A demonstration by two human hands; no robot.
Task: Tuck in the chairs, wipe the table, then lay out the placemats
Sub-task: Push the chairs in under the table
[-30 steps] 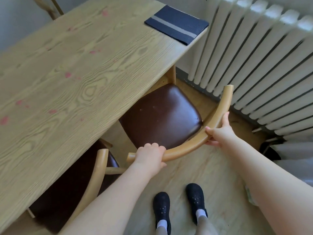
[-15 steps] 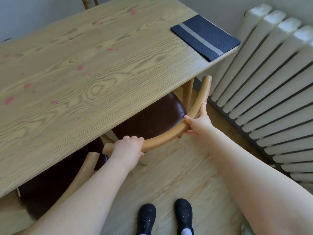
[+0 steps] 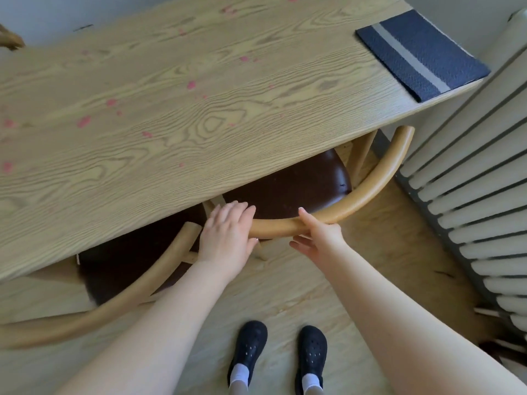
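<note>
My left hand lay flat on the chair rail and my right hand loosely pinched it. A harder shove could trap fingers against the table edge just beyond.

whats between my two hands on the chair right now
Only a short bare stretch of the chair's curved back rail runs between the left hand and the right hand, seen in the head view.

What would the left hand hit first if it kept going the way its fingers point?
Probably the table's near edge, just beyond the left hand; if it runs lower, the chair's brown seat. Depth unclear.
</note>
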